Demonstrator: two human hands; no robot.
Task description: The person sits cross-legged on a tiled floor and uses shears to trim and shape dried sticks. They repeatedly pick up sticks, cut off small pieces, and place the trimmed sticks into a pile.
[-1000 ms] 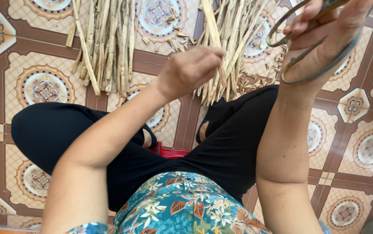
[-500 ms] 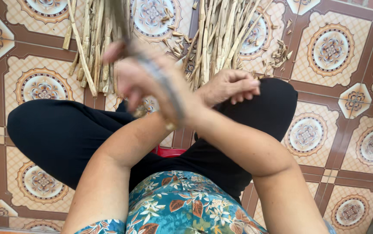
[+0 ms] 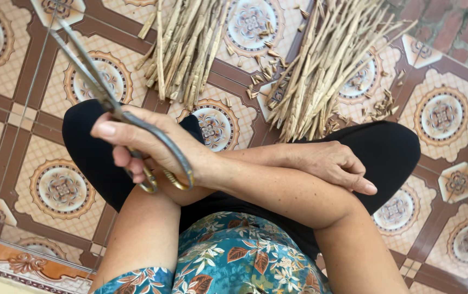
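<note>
Change: we see the right hand [image 3: 152,149] now over on the left side, arms crossed. A second ago it was raised on the right.
Right hand: closed around the loop handles of the long dark metal scissors [image 3: 109,100], whose blades stand slightly apart and point up and away to the left.
Left hand: the left hand [image 3: 329,163] has come off the sticks; it holds nothing and lies loosely curled against the right forearm, over the knee.
Meaning: no stick is in either hand, so we judge the cutting paused (the scissors meet only air).
Sticks: two heaps of pale dried split stalks, the left bundle [image 3: 182,49] and the right bundle [image 3: 326,71], lie beyond the knees, with short offcuts [image 3: 266,60] scattered between them.
Surface: the patterned brown-and-cream tiled floor [image 3: 60,188], where the person sits cross-legged in black trousers [image 3: 386,147].
Room: a red brick wall [image 3: 462,32] shows at the top right corner.
</note>
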